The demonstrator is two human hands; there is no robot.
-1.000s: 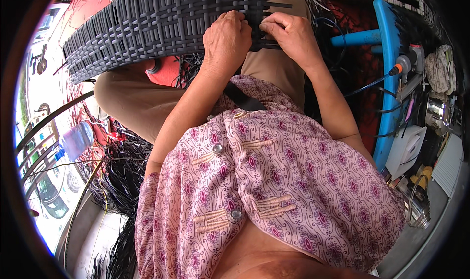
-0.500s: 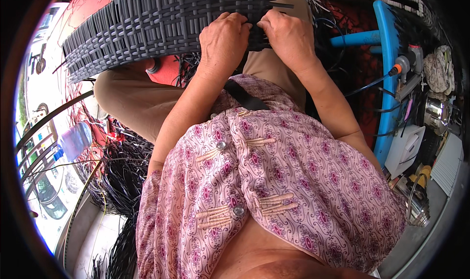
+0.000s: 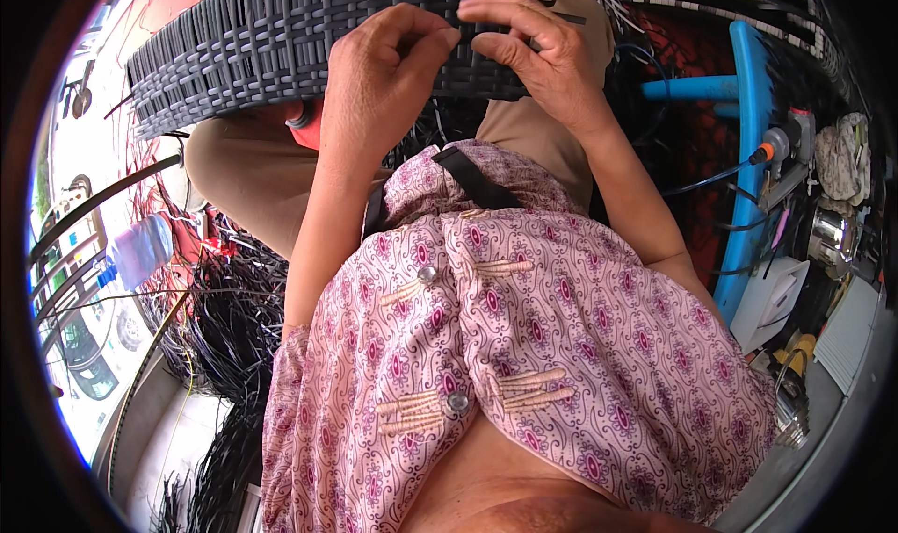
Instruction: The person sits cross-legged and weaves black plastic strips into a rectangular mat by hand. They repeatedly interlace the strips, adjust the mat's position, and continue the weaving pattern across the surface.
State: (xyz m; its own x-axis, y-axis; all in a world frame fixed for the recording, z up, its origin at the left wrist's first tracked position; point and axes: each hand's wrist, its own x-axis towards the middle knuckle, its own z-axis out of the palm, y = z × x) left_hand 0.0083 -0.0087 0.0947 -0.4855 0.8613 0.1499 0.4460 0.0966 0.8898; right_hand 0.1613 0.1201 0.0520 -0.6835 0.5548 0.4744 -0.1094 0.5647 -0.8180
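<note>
A dark grey woven wicker panel (image 3: 253, 51) stretches across my lap, with upright strands along its far side and flat strands woven through them. My left hand (image 3: 379, 84) is raised in front of the panel, thumb and forefinger pinched together at the tips. Whatever lies in that pinch, if anything, is too small to make out. Facing it, my right hand (image 3: 552, 61) has its thumb and fingers apart near the panel's right end, and nothing shows between them. Loose strand ends (image 3: 571, 19) stick out just beyond the right hand.
Piles of loose black strands (image 3: 234, 318) lie at my left, near a clear plastic bottle (image 3: 145, 248). To the right stands a blue plastic frame (image 3: 748, 159) with a hose fitting (image 3: 767, 151). Metal pots (image 3: 831, 234) and a white container (image 3: 772, 299) sit beyond it.
Both hands have come off the panel's lower weave and lifted toward me. The left has moved left into a pinch; the right has spread its fingers. The panel has shifted slightly.
</note>
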